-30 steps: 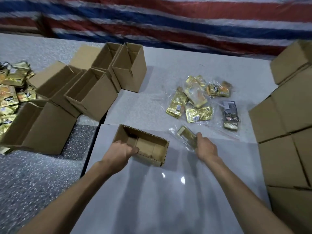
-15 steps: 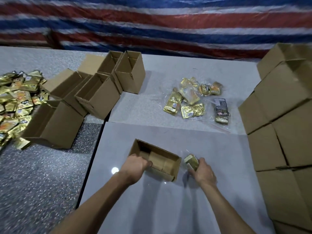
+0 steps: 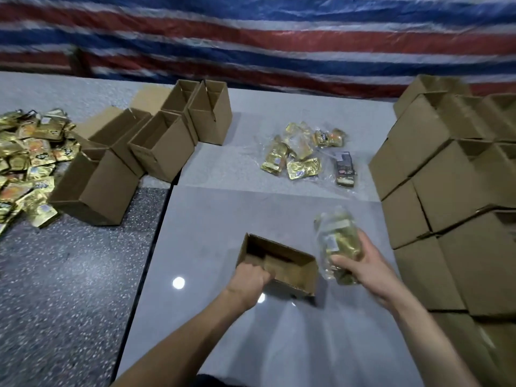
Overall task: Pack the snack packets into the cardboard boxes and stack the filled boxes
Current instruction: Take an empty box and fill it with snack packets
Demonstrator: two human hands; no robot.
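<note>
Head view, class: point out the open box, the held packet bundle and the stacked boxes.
open box [image 3: 282, 265], head view, its inside floor.
packet bundle [image 3: 339, 238], head view, gold packets in clear wrap.
stacked boxes [image 3: 446, 188], head view, one box's side face.

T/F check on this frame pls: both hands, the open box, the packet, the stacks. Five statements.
1. The left hand grips the near wall of the open box. True.
2. The right hand is empty. False: it holds a bagged gold packet.
3. The bagged gold packet is inside the open box. False: it is held outside, to the box's right.
4. Stacked boxes stand at the right. True.
5. A pile of loose gold packets lies at the far left. True.
</note>
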